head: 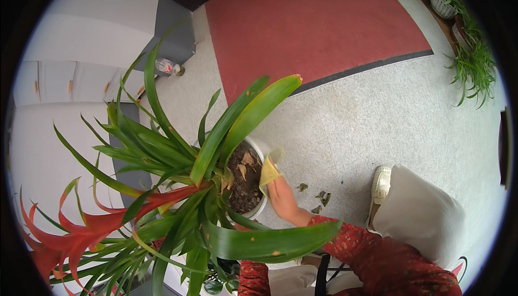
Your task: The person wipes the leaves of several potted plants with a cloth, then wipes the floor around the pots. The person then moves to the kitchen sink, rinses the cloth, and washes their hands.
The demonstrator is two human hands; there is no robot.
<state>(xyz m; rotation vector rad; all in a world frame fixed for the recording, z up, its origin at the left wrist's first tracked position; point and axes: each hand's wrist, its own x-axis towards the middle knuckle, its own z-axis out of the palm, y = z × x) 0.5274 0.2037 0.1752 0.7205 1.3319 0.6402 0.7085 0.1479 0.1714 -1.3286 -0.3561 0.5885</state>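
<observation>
My right hand [283,197] grips a yellow cloth [269,172] against the outer rim of a white plant pot [259,150]. Part of the cloth is blurred. A large bromeliad with long green leaves [251,110] and a red flower spike [105,223] grows in this pot and leans to the left. Dark soil [245,199] with dry brown leaf scraps [243,170] shows inside the rim. My left hand is almost wholly hidden beneath the leaves, near the pot's lower edge; what it holds or touches cannot be told. Its red patterned sleeve [253,277] shows below.
Several withered leaf bits [322,198] lie on the pale floor beside my shoe [381,182]. A red mat [311,29] lies beyond the pot. Potted spider plants [471,65] stand at the upper right. A plastic bottle [165,65] stands by the white cabinets [56,81] on the left.
</observation>
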